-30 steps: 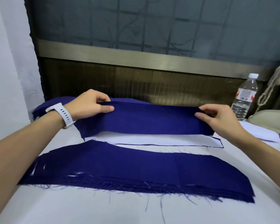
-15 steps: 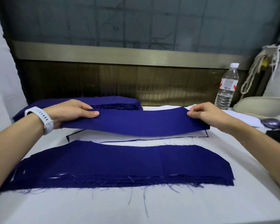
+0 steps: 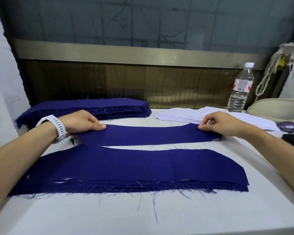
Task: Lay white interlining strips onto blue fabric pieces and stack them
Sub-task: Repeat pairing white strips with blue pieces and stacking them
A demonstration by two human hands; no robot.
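Blue fabric piece point(image 3: 148, 135) and near stack point(image 3: 126, 168) are read as matt woven cloth, with edges frayed into loose threads. Interlining strips point(image 3: 176, 116) are noted as thin, white and matt, possibly non-woven. Bench point(image 3: 92, 216) is covered in matt white cloth. Bottle point(image 3: 239, 89) is marked as clear glossy plastic, and watch strap point(image 3: 59, 127) as white perforated plastic.

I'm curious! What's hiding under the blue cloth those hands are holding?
White corners with dark edges peek out at both ends of the blue cloth; the rest is covered.
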